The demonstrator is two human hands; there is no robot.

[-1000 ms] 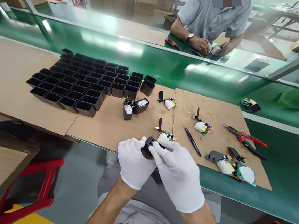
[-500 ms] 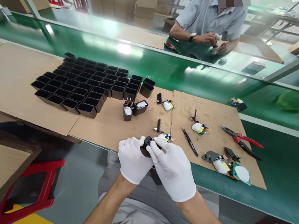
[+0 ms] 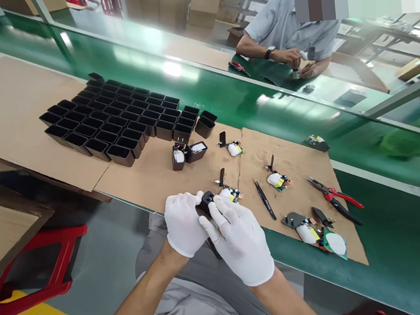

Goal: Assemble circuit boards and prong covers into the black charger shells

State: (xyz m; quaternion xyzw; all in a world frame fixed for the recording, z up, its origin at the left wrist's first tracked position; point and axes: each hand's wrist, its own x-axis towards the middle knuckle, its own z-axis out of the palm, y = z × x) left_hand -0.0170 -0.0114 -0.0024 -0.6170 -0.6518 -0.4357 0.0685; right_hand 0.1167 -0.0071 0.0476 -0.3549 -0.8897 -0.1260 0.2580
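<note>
Both my hands wear white gloves and meet over the near table edge. My left hand [image 3: 183,224] is wrapped round a small black plastic housing [image 3: 206,200]. My right hand [image 3: 239,240] presses on the same housing from the right, fingers curled over it. Just beyond my fingers lies a circuit board with a white part [image 3: 229,193] and a black plug piece. Two filled black housings [image 3: 187,154] stand further back on the cardboard sheet [image 3: 149,177].
Several empty black housings [image 3: 118,119] stand in rows at the left. Black tweezers [image 3: 264,201], red-handled pliers [image 3: 333,198] and more circuit boards [image 3: 314,229] lie to the right. Across the green conveyor belt [image 3: 227,97] another person [image 3: 294,32] works with both hands.
My hands have drawn slightly nearer to me with the housing, and my right fingers have shifted over it. The person opposite has raised both hands with a small white part.
</note>
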